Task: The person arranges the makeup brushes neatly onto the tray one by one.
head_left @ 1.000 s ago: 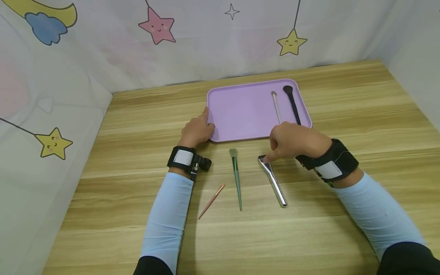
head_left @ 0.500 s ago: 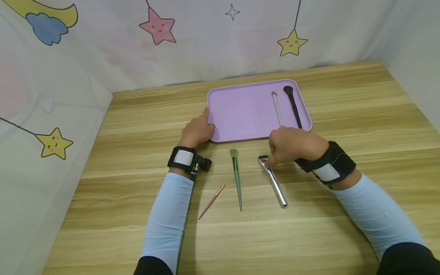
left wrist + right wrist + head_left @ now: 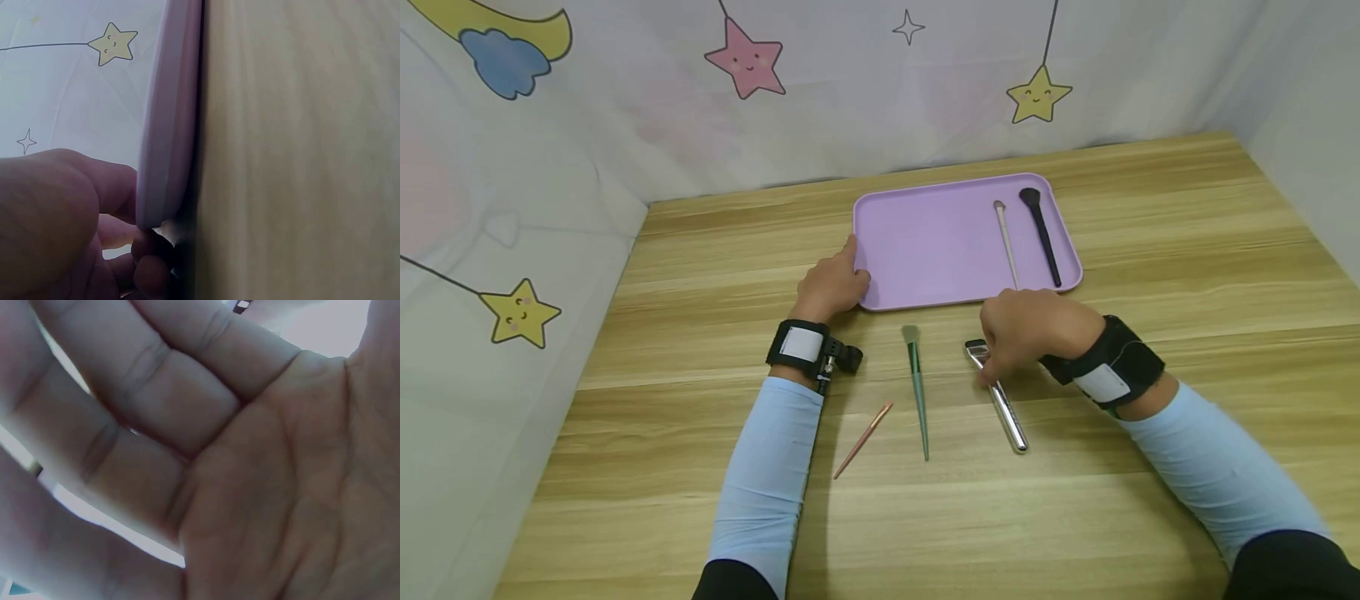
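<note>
A lilac tray (image 3: 917, 250) lies toward the back of the table. At its near left corner my left hand (image 3: 829, 287) grips the rim, index finger along the outer side and thumb over the edge. The left wrist view shows fingers against the tray's side (image 3: 165, 137). My right hand (image 3: 1033, 329) is over a silver makeup brush (image 3: 1009, 421) lying on the table, thumb at its handle below the dark bristles. The palm (image 3: 250, 487) fills the right wrist view, fingers slightly spread; the fingertips' contact is hidden.
A black makeup brush (image 3: 1041, 237) and a thin pale brush (image 3: 1006, 242) lie at the tray's right side. Left of the silver brush are a green brush (image 3: 917, 387) and a short pink brush (image 3: 862, 442). A patterned curtain (image 3: 850, 125) hangs behind the table.
My right hand has slid toward me along the silver brush, from its bristle end to the upper handle. The brush and the left hand stay in place.
</note>
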Available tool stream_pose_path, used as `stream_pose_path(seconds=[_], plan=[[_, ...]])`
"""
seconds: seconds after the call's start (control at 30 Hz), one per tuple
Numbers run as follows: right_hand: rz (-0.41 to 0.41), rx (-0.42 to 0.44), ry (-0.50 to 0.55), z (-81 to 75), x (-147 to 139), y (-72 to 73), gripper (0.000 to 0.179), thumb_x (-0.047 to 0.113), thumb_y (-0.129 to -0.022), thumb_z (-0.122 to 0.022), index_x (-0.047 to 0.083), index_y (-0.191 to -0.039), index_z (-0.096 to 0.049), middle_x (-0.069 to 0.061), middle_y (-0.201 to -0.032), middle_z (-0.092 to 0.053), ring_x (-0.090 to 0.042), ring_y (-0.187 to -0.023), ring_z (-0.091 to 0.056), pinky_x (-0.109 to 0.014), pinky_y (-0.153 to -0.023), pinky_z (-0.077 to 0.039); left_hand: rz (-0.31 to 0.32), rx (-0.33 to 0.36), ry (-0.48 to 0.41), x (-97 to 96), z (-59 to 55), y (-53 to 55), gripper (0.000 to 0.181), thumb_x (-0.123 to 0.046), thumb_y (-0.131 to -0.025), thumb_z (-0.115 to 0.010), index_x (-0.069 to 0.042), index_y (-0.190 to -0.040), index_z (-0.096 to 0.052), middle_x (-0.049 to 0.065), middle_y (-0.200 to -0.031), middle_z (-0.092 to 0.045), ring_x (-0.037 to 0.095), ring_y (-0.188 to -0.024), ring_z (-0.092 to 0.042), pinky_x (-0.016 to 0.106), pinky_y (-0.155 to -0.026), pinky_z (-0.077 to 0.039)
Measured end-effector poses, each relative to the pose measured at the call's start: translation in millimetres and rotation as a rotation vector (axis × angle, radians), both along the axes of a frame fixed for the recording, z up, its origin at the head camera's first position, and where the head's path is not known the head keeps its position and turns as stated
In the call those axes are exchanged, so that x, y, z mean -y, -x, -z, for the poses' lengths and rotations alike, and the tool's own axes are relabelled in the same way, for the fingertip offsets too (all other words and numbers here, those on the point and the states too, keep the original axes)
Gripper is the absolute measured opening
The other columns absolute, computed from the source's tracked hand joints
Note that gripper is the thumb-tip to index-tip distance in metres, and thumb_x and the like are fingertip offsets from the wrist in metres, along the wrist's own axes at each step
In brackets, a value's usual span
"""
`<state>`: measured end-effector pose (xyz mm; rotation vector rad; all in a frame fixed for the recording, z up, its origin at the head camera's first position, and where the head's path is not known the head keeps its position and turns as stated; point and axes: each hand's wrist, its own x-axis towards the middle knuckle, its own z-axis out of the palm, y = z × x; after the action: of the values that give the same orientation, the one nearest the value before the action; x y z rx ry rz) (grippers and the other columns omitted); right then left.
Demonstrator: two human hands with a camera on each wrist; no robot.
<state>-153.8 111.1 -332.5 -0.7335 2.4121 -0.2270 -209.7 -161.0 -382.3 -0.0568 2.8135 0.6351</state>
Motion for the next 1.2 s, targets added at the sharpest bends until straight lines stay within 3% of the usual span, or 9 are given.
stream_pose_path(seconds=[0.23,0.43,0.6,0.8,1.03,1.2], plan=[[-0.05,-0.012,0.001,4.9,3,1.1,0.033,0.04,-0.07,-0.089,0.016,-0.065,-0.066,0.004,-0.065,-0.059,-0.014,-0.06,-0.051,-0.03,-0.052,-0.042,0.001,-0.005,-0.002,0.7,0.4,0.2,0.071,-0.028,-0.099,-0.043,-0.013,-0.163,-0.015,0.015,-0.151,-0.046,0.032,-0.091,-0.057,0.039,-0.067,-0.039],[-0.066,-0.011,-0.005,6.6,4,1.2,0.036,0.038,-0.073,-0.087,0.016,-0.058,-0.062,0.007,-0.058,-0.05,-0.011,-0.055,-0.046,-0.027,-0.049,-0.038,0.01,-0.01,0.004,0.2,-0.9,-0.3,0.071,-0.028,-0.1,-0.044,-0.012,-0.163,-0.016,0.015,-0.153,-0.044,0.032,-0.094,-0.056,0.04,-0.067,-0.04],[-0.087,-0.017,0.028,7.7,3,1.5,0.035,0.028,-0.075,-0.081,0.018,-0.053,-0.056,0.01,-0.052,-0.044,-0.009,-0.05,-0.043,-0.025,-0.047,-0.035,0.012,-0.006,0.011,0.2,-0.9,-0.1,0.071,-0.028,-0.1,-0.044,-0.012,-0.163,-0.016,0.015,-0.154,-0.043,0.033,-0.098,-0.056,0.04,-0.069,-0.041],[-0.077,0.001,0.107,9.4,2,4.9,0.034,0.019,-0.075,-0.076,0.018,-0.052,-0.051,0.011,-0.05,-0.041,-0.008,-0.047,-0.041,-0.024,-0.046,-0.034,0.011,-0.005,0.007,0.6,0.5,0.7,0.071,-0.028,-0.099,-0.043,-0.012,-0.163,-0.015,0.015,-0.151,-0.046,0.033,-0.091,-0.057,0.039,-0.065,-0.04],[-0.035,0.001,0.187,9.6,1,10.1,0.027,0.02,-0.079,-0.075,0.014,-0.057,-0.061,0.008,-0.052,-0.048,-0.009,-0.048,-0.044,-0.025,-0.047,-0.037,0.009,-0.008,0.007,0.1,-0.6,0.0,0.072,-0.028,-0.099,-0.044,-0.012,-0.163,-0.015,0.015,-0.151,-0.047,0.032,-0.089,-0.057,0.039,-0.064,-0.039],[-0.027,-0.045,0.247,10.3,1,13.4,0.017,0.019,-0.078,-0.073,0.013,-0.064,-0.066,0.004,-0.059,-0.054,-0.01,-0.052,-0.047,-0.027,-0.049,-0.04,0.01,-0.007,0.006,0.0,-0.4,0.0,0.072,-0.028,-0.099,-0.043,-0.012,-0.163,-0.015,0.015,-0.152,-0.045,0.033,-0.092,-0.057,0.04,-0.067,-0.041]])
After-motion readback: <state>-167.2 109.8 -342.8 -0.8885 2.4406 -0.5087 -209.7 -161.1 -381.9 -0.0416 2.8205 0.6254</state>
